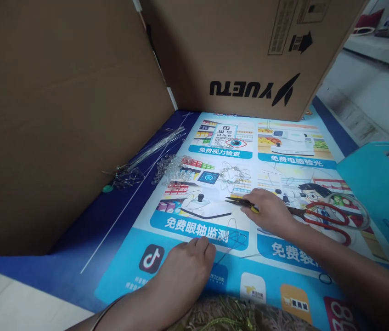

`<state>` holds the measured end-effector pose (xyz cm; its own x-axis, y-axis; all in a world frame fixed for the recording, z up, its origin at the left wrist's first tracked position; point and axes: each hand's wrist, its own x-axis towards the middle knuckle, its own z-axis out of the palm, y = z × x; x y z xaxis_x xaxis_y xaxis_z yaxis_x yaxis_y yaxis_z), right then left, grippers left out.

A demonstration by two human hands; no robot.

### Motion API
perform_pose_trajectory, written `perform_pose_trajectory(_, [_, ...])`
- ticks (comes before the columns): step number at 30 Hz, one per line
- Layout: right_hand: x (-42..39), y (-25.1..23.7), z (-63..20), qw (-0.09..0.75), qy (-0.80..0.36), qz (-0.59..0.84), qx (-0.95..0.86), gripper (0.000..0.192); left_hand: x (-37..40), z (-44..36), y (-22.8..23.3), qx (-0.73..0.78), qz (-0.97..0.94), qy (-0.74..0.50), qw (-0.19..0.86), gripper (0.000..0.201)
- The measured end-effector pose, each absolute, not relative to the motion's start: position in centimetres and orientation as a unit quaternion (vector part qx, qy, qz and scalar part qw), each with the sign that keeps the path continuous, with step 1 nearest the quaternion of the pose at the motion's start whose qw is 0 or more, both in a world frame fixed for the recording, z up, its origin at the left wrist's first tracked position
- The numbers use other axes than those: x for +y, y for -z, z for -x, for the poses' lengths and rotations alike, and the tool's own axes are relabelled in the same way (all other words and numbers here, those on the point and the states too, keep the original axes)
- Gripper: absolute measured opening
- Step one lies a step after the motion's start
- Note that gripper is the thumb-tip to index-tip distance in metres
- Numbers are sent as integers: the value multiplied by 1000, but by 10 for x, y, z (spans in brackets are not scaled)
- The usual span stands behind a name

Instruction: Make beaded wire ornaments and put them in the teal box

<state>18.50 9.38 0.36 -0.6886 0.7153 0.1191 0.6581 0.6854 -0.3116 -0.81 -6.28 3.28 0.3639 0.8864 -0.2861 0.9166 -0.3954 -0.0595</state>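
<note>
Down at the near edge of the poster-covered desk, my left hand is curled with its fingertips pinched on a thin loop of wire that lies flat on the print just beside it. My right hand sits a bit further out, closed around the yellow-handled pliers, whose dark tip points left, low over the poster. Whether the plier tips are shut on anything, I can't tell.

Right next to my right wrist are the red-handled scissors, lying flat, with a coil of clear cord around their handles. Past the pliers there's a beaded wire piece, and further left a scatter of clear beads. Beyond those, a bundle of straight wires lies against the cardboard wall. A big YUETU box stands at the back, printed upside down from where I sit, and a teal bag is off to the right.
</note>
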Motion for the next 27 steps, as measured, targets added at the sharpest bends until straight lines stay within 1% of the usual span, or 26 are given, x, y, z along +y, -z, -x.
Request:
perform_pose_trajectory(5, [92, -6, -186, 116, -124, 375, -911, 26, -61, 7, -30, 530, -834, 145, 47, 20])
perform_pose_trajectory(9, [92, -7, -185, 117, -123, 373, -912, 26, -54, 13, -26, 538, -833, 119, 42, 16])
perform_pose_trajectory(14, [94, -4, -185, 118, -120, 372, -913, 26, -48, 20, -40, 571, -813, 53, 102, 13])
perform_pose_trajectory(16, [94, -3, -185, 120, -117, 371, -913, 26, -52, 19, -47, 553, -821, 40, 137, 12])
perform_pose_trajectory(18, [95, -1, -185, 121, -116, 370, -914, 26, -58, 17, -48, 528, -834, 51, 151, 12])
perform_pose_trajectory(21, [95, 0, -186, 121, -119, 369, -914, 25, -68, 11, -44, 499, -854, 92, 118, 6])
perform_pose_trajectory(24, [95, -1, -186, 121, -120, 368, -914, 26, -72, 6, -41, 468, -872, 123, 75, 14])
perform_pose_trajectory(27, [94, -2, -185, 120, -116, 368, -915, 27, -70, 3, -41, 457, -879, 126, 49, 16])
